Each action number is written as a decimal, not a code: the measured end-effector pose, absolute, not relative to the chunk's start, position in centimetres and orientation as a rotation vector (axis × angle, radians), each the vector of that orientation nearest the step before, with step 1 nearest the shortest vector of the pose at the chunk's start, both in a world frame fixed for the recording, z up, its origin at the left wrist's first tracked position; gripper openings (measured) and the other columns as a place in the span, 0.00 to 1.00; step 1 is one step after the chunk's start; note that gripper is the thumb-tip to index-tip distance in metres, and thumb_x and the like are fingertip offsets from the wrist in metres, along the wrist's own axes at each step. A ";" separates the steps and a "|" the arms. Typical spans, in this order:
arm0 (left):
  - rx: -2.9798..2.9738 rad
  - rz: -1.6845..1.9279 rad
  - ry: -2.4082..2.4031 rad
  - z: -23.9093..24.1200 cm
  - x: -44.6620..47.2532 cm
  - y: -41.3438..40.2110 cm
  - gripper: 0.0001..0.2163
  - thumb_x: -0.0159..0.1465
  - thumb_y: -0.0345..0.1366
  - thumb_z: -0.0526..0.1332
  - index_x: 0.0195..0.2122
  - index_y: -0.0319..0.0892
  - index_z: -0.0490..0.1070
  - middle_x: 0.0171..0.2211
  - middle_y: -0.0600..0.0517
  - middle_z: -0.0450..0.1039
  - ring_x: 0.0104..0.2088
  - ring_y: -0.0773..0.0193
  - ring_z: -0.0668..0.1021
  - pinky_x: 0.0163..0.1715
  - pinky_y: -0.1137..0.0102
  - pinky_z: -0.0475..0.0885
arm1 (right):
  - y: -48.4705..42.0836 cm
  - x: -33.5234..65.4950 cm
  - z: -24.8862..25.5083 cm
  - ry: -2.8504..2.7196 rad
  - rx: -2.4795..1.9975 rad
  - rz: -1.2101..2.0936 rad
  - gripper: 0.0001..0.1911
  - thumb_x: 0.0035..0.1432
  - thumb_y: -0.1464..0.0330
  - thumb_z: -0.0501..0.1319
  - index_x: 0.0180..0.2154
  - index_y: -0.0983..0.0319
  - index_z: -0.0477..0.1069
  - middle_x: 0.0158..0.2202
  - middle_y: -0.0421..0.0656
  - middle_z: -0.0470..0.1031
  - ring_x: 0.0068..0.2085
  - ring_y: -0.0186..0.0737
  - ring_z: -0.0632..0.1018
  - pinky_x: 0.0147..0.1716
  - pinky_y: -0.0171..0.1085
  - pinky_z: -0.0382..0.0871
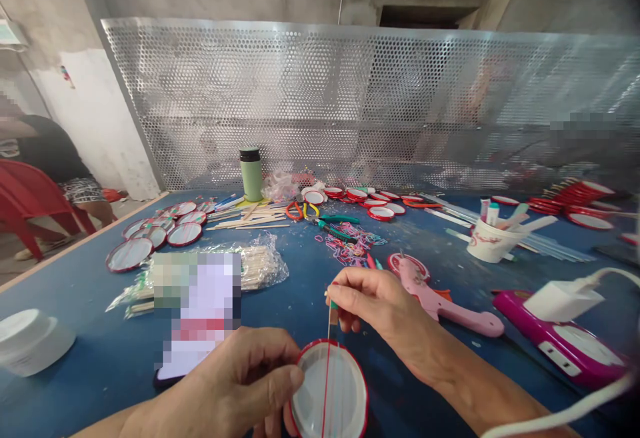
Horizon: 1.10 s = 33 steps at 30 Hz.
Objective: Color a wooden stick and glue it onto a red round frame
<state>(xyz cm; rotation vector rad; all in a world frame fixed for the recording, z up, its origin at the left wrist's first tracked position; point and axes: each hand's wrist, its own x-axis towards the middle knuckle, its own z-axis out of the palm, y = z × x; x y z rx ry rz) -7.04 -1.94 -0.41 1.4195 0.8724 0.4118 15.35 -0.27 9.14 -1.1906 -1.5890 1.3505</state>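
My left hand (260, 375) is closed on the left edge of a round, red-rimmed disc (345, 385) with a whitish face, low in the middle of the view. A thin red line (327, 385) runs down across that face. Above the rim, my right hand (363, 298) pinches the top of a thin pale strand (329, 323), which reaches down to the disc's upper edge. Something small, green and brown, shows beside the strand under the fingers; I cannot tell its kind.
A phone (205, 318) and bagged wooden sticks (260, 265) lie left. Red-rimmed discs (130, 253), pliers (333, 230) and coloured rubber bands (350, 241) are further back. A pink glue gun (440, 301), a cup of pens (487, 241) and a purple power strip (565, 351) stand right.
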 end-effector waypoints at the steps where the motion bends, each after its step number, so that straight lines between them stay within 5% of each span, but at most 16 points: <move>1: 1.420 0.415 0.870 -0.3 -7.0 -2.0 0.17 0.68 0.49 0.58 0.40 0.39 0.73 0.25 0.54 0.76 0.21 0.70 0.74 0.20 0.78 0.65 | -0.3 15.4 9.1 -1.589 -1.189 1.350 0.15 0.54 0.56 0.64 0.26 0.62 0.71 0.25 0.40 0.76 0.26 0.32 0.71 0.29 0.34 0.65; 13: 1.448 0.508 0.838 3.4 -7.1 -3.3 0.16 0.68 0.48 0.58 0.39 0.38 0.73 0.29 0.51 0.78 0.25 0.69 0.77 0.22 0.78 0.69 | -0.2 15.5 8.8 -1.609 -1.188 1.289 0.26 0.58 0.44 0.60 0.31 0.62 0.73 0.28 0.44 0.79 0.27 0.34 0.74 0.25 0.33 0.63; 33: 1.419 0.541 0.854 5.6 -6.6 -3.7 0.13 0.69 0.44 0.58 0.38 0.37 0.70 0.28 0.50 0.77 0.23 0.69 0.78 0.21 0.76 0.72 | 0.4 15.5 8.6 -1.641 -1.233 1.282 0.23 0.51 0.47 0.67 0.25 0.61 0.71 0.24 0.40 0.75 0.26 0.33 0.71 0.28 0.34 0.64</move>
